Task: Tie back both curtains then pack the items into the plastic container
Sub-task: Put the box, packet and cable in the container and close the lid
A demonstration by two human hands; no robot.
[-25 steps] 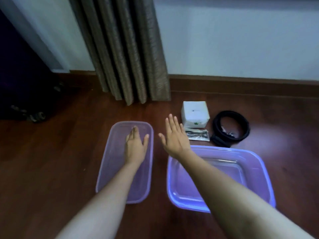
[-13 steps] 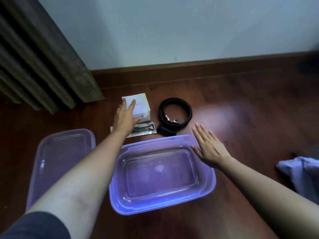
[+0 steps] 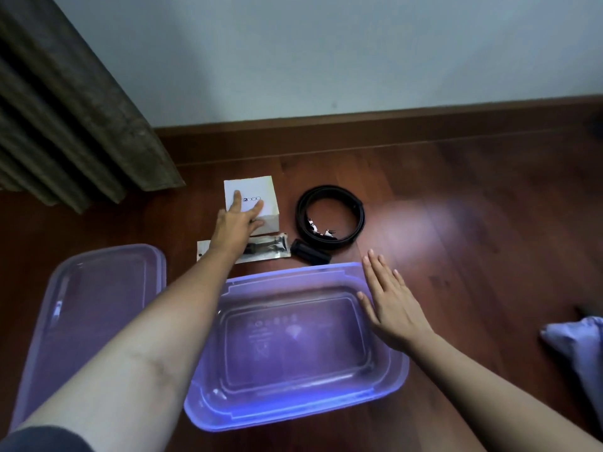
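A clear purple plastic container [image 3: 293, 409] stands empty on the wooden floor in front of me. Its lid [image 3: 88, 308] lies flat to its left. Behind the container lie a small white box [image 3: 257, 189], a flat clear packet with a dark item [image 3: 274, 251] and a coiled black cable [image 3: 329, 215]. My left hand [image 3: 236, 225] reaches forward with fingers spread on the near edge of the white box, over the packet. My right hand [image 3: 390, 303] hovers flat and open over the container's right rim, holding nothing.
A brown pleated curtain [image 3: 65, 102] hangs at the upper left, down to the floor. A white wall with a dark wooden skirting board [image 3: 391, 125] runs behind the items. A pale blue cloth [image 3: 577, 347] lies at the right edge.
The view swung right, away from the curtain. My left hand left the lid and reached onto the white box. My right hand moved to the container's right rim.
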